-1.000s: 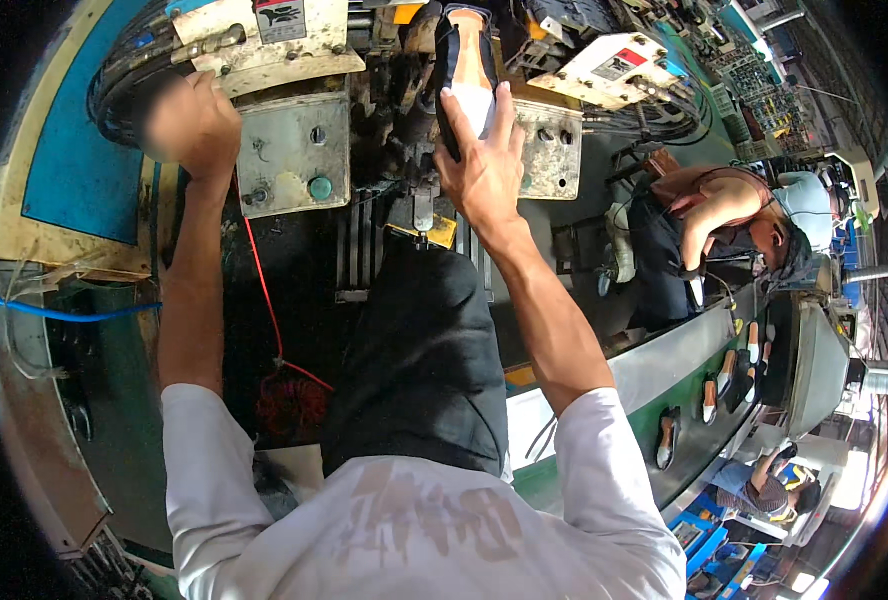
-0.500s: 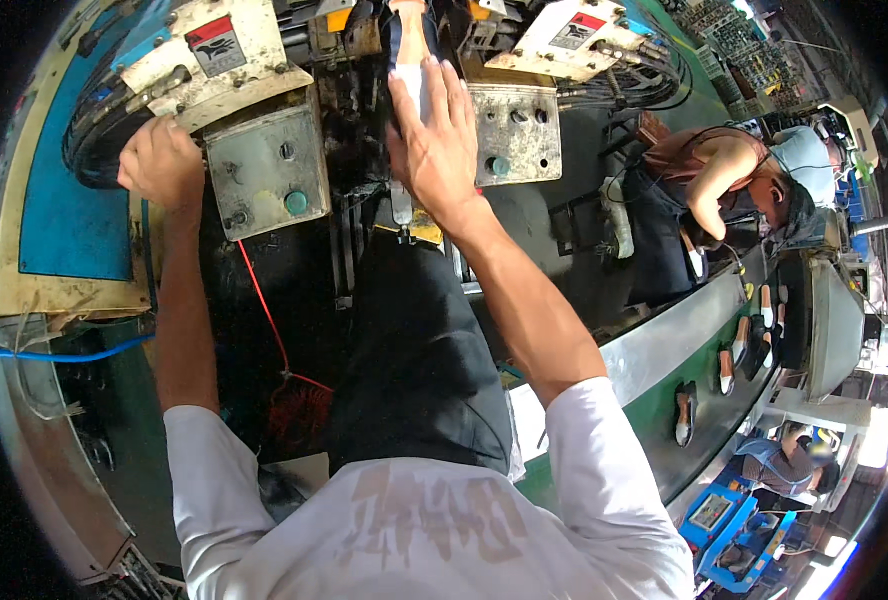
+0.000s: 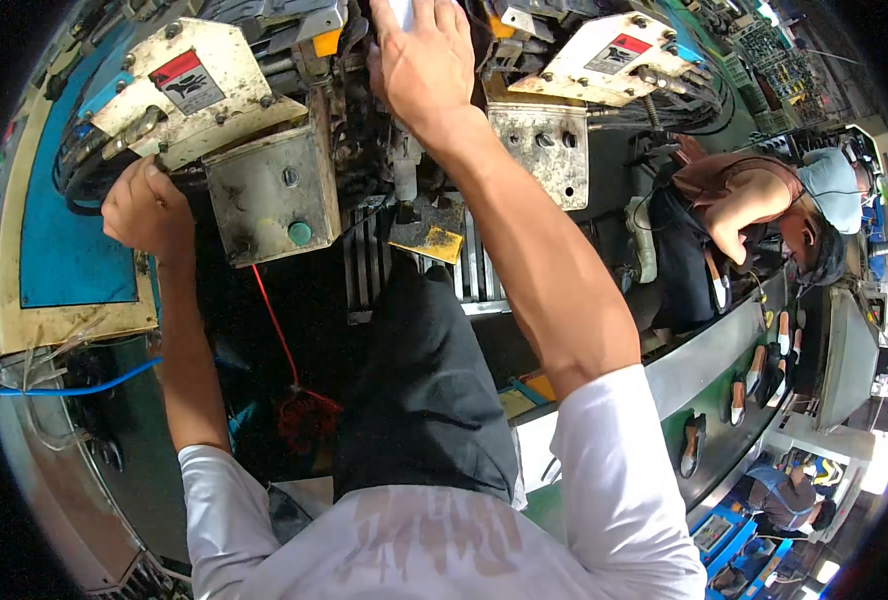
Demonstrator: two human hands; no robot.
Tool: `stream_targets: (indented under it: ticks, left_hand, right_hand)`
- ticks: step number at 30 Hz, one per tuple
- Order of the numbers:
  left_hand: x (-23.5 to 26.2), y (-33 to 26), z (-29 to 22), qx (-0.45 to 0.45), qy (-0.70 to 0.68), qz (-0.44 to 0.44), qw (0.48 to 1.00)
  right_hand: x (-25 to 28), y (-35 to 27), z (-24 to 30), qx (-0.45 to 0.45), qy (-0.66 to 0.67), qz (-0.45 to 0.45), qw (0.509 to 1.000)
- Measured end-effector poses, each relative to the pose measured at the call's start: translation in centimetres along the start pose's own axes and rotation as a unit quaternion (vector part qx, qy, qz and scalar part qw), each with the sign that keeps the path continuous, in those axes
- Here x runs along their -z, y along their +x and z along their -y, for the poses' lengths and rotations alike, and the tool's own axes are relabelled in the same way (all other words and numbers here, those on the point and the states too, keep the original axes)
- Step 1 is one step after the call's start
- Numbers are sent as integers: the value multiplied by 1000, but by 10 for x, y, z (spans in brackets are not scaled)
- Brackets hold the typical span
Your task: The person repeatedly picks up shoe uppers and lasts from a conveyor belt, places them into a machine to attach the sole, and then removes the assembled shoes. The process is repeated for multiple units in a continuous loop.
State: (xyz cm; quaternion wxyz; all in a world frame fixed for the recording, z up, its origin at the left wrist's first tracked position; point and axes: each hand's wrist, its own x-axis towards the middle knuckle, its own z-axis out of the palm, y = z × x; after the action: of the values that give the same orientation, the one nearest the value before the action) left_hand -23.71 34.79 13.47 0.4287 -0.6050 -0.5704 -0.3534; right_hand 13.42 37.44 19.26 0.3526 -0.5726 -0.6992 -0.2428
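My right hand (image 3: 424,75) reaches to the middle of a machine at the top of the view. It is closed over a shoe, whose white sole side (image 3: 402,12) shows between the fingers; the rest is hidden by the hand or cut off by the upper edge. My left hand (image 3: 151,213) is curled into a loose fist beside the left white guard plate (image 3: 186,85). A small dark knob sits at its fingertips, and what the fingers close on, if anything, is hidden. The left control box (image 3: 274,190) with a green button stands just right of that hand.
A right control box (image 3: 549,150) mirrors the left one. Below the machine's middle lies a yellow-edged plate (image 3: 434,243) over metal bars. A red coiled hose (image 3: 309,420) hangs at left. To the right, shoes (image 3: 694,445) lie on a green conveyor, and a co-worker (image 3: 754,200) bends beside it.
My right hand has moved up and farther into the machine with the shoe, and its fingers now reach the upper edge. My left hand stays beside the left guard. The view has shifted slightly.
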Motion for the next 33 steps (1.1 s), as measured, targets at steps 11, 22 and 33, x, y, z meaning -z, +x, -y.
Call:
stream_targets:
  ticks: [11, 22, 33]
  left_hand:
    - [-7, -1, 10, -29, -44, -27, 998]
    - [0, -3, -6, -15, -11, -31, 999]
    - [12, 1, -11, -12, -35, -33, 999]
  right_hand:
    - [8, 19, 15, -13, -11, 11, 1000]
    - [70, -167, 33, -100, 188, 126, 969]
    - [98, -366, 72, -208, 68, 490, 844]
